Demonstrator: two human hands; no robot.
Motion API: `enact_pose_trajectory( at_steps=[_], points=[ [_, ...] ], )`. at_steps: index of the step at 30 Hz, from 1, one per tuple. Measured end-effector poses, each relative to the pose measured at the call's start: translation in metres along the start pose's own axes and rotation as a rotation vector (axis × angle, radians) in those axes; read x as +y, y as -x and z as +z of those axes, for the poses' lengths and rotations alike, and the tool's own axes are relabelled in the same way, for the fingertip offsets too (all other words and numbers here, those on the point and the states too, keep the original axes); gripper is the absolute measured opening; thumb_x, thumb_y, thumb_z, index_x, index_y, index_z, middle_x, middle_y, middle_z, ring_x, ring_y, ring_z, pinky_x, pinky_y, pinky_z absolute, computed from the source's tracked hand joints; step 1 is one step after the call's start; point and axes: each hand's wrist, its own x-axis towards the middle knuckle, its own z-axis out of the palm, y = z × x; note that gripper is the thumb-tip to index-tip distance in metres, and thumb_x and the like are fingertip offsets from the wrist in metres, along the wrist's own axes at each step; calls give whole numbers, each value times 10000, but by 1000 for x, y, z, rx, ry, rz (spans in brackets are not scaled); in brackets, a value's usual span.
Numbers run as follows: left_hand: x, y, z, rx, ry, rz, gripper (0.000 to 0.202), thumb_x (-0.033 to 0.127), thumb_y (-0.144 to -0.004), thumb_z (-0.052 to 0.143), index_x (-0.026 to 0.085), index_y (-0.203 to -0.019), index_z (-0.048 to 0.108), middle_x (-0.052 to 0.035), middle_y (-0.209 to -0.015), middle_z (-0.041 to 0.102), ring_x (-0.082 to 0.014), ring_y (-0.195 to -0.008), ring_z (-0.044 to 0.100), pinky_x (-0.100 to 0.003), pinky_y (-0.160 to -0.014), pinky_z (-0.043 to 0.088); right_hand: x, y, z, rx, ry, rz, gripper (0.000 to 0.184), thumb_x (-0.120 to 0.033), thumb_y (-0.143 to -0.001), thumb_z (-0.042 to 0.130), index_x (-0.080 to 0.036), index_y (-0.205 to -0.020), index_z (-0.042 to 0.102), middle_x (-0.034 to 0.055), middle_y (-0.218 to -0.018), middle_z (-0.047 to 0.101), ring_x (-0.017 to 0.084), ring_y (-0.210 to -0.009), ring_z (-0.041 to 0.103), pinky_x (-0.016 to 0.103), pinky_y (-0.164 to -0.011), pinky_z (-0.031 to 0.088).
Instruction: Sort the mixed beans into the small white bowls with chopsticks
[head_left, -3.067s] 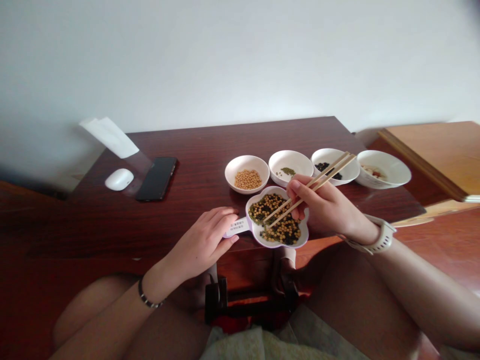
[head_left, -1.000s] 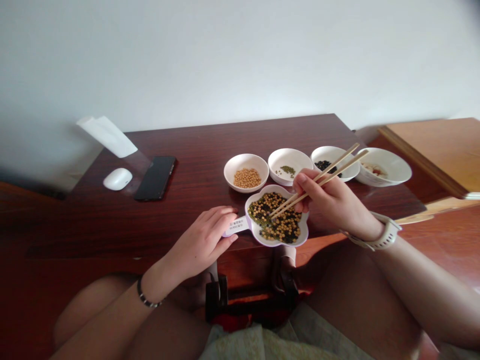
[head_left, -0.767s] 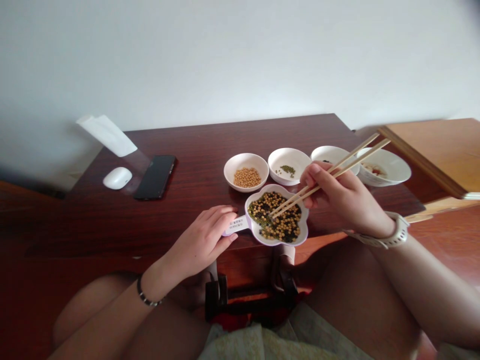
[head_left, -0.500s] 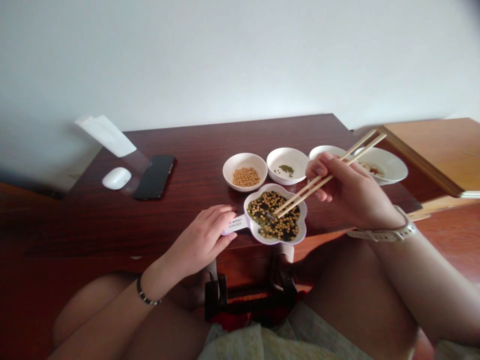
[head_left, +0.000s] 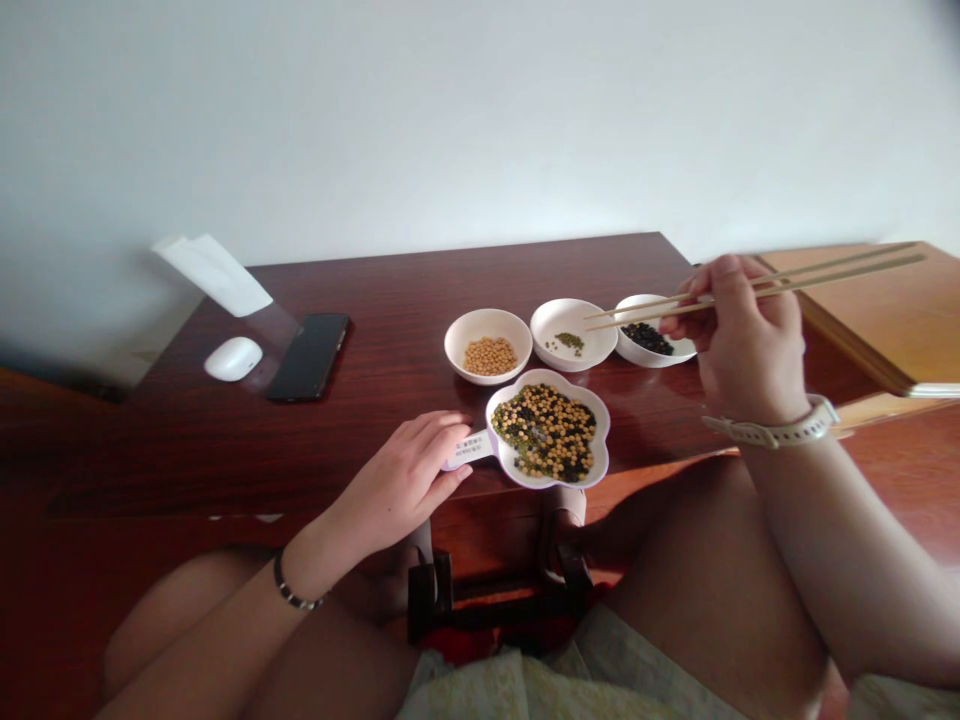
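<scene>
My left hand [head_left: 409, 465] grips the labelled handle of a white, purple-edged flower-shaped dish [head_left: 602, 455] at the table's near edge. Mixed yellow, black and green beans [head_left: 551, 430] cover its bottom. My right hand [head_left: 750, 345] holds a pair of wooden chopsticks [head_left: 645, 311], tips pointing left. Those tips are over the right side of a white bowl [head_left: 547, 318] with a few green beans [head_left: 570, 342]. Whether anything is pinched between them I cannot tell. To its left is a bowl [head_left: 469, 325] of yellow beans [head_left: 490, 356]; to its right, a bowl [head_left: 637, 303] of black beans [head_left: 647, 338], partly behind my fingers.
On the left of the dark wooden table [head_left: 405, 280] lie a black phone [head_left: 309, 357], a white rounded case [head_left: 233, 358] and a folded white paper [head_left: 217, 275]. A lighter wooden surface [head_left: 877, 310] adjoins on the right. A pale wall [head_left: 450, 120] rises behind.
My right hand has moved right, lifting the chopsticks out of the flower-shaped dish to above the green-bean bowl. The black beans have come into view, while the far-right bowl is now hidden. My left hand stays.
</scene>
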Motion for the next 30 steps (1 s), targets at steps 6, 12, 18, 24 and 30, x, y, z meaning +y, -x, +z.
enact_pose_trajectory(
  at_steps=[6, 12, 18, 24, 30],
  points=[
    [0, 0, 0, -13, -2, 5, 328, 271, -1134, 571, 258, -1459, 607, -143, -1506, 684, -342, -1424, 649, -572, -1223, 545, -6, 7, 1, -67, -50, 54, 306, -422, -1002, 796, -209, -820, 673, 22, -812, 630, 108, -563, 626, 232, -507, 503],
    [0, 0, 0, -25, -25, 10, 314, 274, -1140, 565, 226, -1448, 598, -156, -1508, 674, -341, -1432, 636, -559, -1232, 530, -19, 23, 5, -205, -2, 181, 332, -465, -1046, 745, -217, -842, 665, 14, -828, 641, 99, -568, 621, 211, -466, 459],
    [-1, -1, 1, -14, -26, 7, 313, 277, -1137, 571, 249, -1446, 611, -143, -1499, 688, -345, -1421, 649, -566, -1217, 546, -26, 42, 10, -503, 122, 361, 400, -589, -1051, 714, -231, -877, 670, 17, -736, 670, 153, -616, 665, 256, -560, 554],
    [-1, -1, 2, -18, -38, 21, 315, 265, -1140, 565, 240, -1454, 586, -151, -1496, 681, -349, -1424, 636, -577, -1209, 546, -23, 57, 20, -639, 136, 418, 459, -638, -1050, 693, -225, -861, 624, -15, -697, 614, 125, -546, 640, 245, -501, 503],
    [-3, -1, 4, -11, -51, 42, 297, 251, -1141, 563, 205, -1434, 577, -157, -1487, 671, -338, -1411, 626, -552, -1214, 529, -23, 59, 21, -607, 165, 359, 472, -664, -1046, 680, -232, -861, 628, 3, -742, 605, 147, -589, 681, 276, -515, 551]
  ],
)
